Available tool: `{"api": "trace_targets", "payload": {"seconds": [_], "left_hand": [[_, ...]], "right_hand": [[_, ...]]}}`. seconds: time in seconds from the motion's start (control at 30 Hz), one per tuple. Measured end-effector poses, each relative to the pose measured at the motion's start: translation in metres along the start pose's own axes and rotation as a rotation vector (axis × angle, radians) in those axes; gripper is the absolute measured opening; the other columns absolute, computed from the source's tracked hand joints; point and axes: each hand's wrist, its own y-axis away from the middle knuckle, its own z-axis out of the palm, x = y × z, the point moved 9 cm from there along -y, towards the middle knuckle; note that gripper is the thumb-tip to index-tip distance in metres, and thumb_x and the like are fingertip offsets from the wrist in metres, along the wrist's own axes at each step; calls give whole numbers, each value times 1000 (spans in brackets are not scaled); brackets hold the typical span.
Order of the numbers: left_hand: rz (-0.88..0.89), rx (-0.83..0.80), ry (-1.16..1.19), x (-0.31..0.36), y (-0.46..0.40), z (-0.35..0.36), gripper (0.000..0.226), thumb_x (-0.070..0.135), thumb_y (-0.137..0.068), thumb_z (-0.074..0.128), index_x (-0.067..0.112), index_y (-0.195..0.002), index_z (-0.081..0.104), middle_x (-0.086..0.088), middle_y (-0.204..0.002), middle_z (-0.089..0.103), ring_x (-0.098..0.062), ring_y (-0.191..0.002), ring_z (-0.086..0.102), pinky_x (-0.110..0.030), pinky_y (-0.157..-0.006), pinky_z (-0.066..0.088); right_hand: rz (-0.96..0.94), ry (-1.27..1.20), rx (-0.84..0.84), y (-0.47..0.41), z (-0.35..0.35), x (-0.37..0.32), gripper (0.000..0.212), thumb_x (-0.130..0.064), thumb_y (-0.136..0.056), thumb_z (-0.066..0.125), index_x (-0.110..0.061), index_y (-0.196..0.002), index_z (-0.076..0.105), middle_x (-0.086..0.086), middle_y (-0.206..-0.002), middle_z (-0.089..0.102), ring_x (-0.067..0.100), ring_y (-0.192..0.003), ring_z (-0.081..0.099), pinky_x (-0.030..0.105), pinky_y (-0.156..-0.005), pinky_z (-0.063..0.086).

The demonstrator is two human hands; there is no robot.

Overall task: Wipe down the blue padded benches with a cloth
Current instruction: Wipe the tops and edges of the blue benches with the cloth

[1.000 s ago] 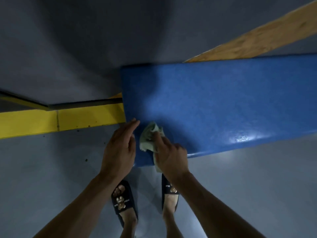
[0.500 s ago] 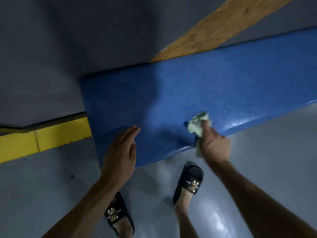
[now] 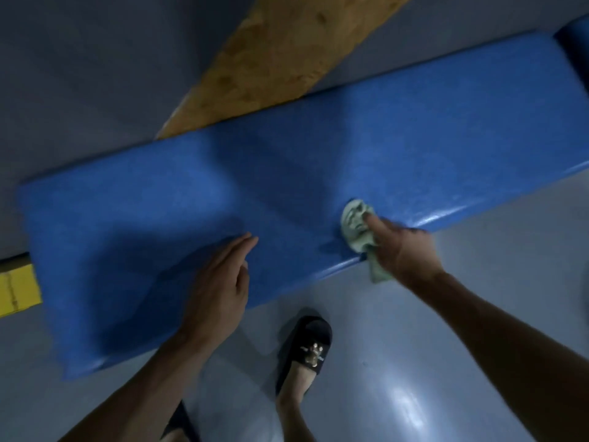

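Observation:
A long blue padded bench (image 3: 318, 173) runs across the view from lower left to upper right. My right hand (image 3: 401, 250) grips a crumpled pale green cloth (image 3: 357, 224) and presses it on the bench's near edge, right of the middle. A tail of the cloth hangs below that edge. My left hand (image 3: 220, 282) rests flat on the bench top with straight fingers, left of the cloth.
A second blue pad (image 3: 573, 43) starts at the far right end. A bare wooden board (image 3: 280, 59) slants behind the bench against the grey wall. A yellow strip (image 3: 17, 291) lies at the left. My feet in black slippers (image 3: 306, 352) stand on the glossy grey floor.
My right hand has slid the cloth rightward along the bench's near edge. The view has shifted right with my step, so more of the bench shows. My left hand stays flat on the top.

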Motion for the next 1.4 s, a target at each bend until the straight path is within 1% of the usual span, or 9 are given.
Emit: {"api": "trace_targets", "payload": {"seconds": [0.2, 0.33, 0.4, 0.57, 0.7, 0.93, 1.13, 1.23, 1.4], "left_hand": [[58, -27, 4, 53, -27, 45, 46, 17, -97, 35, 15, -139, 54, 6, -146, 51, -8, -136, 45, -37, -114, 38], [86, -28, -24, 83, -46, 66, 46, 13, -95, 36, 13, -137, 56, 4, -144, 53, -11, -133, 48, -37, -113, 37], [139, -41, -36, 103, -52, 76, 46, 12, -95, 36, 12, -136, 56, 2, -143, 54, -12, -132, 49, -32, -113, 36], [171, -138, -61, 133, -66, 106, 47, 15, -96, 36, 17, -139, 55, 7, -146, 51, -8, -134, 46, -35, -114, 37], [207, -169, -84, 162, -80, 127, 44, 13, -96, 39, 16, -136, 57, 7, -142, 54, -8, -131, 49, -27, -114, 33], [258, -294, -94, 235, -110, 163, 45, 21, -97, 36, 22, -138, 55, 17, -141, 51, 0, -131, 46, -24, -113, 33], [266, -397, -46, 306, -140, 196, 44, 39, -97, 35, 32, -135, 57, 21, -133, 59, 6, -123, 52, -21, -106, 39], [240, -439, 74, 352, -153, 203, 40, 47, -93, 42, 37, -128, 61, 27, -118, 66, 11, -110, 59, -12, -97, 42], [180, -540, 223, 454, -172, 226, 22, 35, -90, 60, 37, -111, 66, 24, -102, 72, 4, -94, 67, -19, -88, 51]], "right_hand": [[566, -28, -47, 14, -12, 118, 50, -28, -91, 50, -27, -139, 37, 12, -104, 68, 40, -84, 66, 41, -75, 50], [235, -193, 42, 15, -1, 28, 56, -26, -80, 64, -24, -132, 44, 5, -91, 70, 33, -64, 67, 35, -50, 51], [59, -196, 20, 20, 4, -13, 48, -25, -77, 56, -22, -124, 46, 0, -80, 68, 28, -50, 63, 30, -41, 46], [-89, -147, -4, 21, 4, 14, 44, -32, -76, 53, -27, -120, 48, -4, -74, 65, 25, -46, 61, 25, -42, 40], [150, -104, -76, 30, -6, 118, 64, -40, -71, 70, -29, -130, 49, -4, -84, 69, 28, -51, 65, 30, -44, 46], [644, -146, -236, 78, -39, 255, 32, -42, -97, 41, -31, -126, 40, 4, -92, 69, 32, -77, 67, 32, -63, 44], [901, -695, -45, 97, -71, 296, 6, -37, -94, 52, -31, -94, 52, -8, -72, 65, 15, -65, 63, 31, -59, 50], [1104, -1160, 153, 103, -96, 309, 19, -32, -94, 60, -20, -79, 63, -6, -66, 65, 9, -62, 57, 21, -56, 45], [1231, -1554, 414, 120, -154, 350, 33, -39, -97, 55, -11, -91, 72, 7, -80, 73, 14, -71, 65, 33, -65, 54]]}}
